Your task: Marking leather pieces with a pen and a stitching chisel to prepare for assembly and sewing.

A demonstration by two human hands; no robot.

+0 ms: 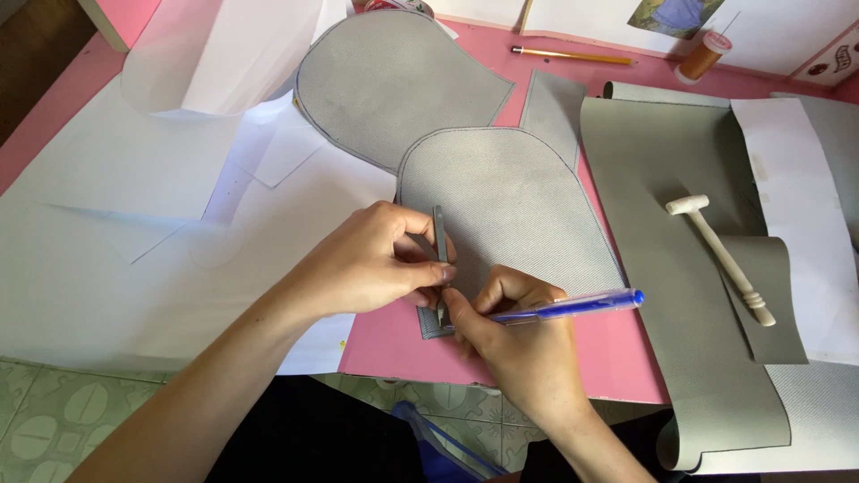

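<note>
I've only 1 view: head cam, worn up top, looking steeply down & fwd over the pink table (501, 358). It sits close; both forearms enter from the bottom edge, floor tiles (54, 420) show bottom left. No 2nd view to overlap.

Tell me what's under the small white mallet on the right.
The white mallet lies on a curled grey sheet, whose loose strip passes under its handle. White paper shows beside it; whatever is beneath the sheet is covered.

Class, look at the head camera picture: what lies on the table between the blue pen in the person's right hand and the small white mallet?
Only a grey material strip on the pink table separates the blue pen from the white mallet.
</note>
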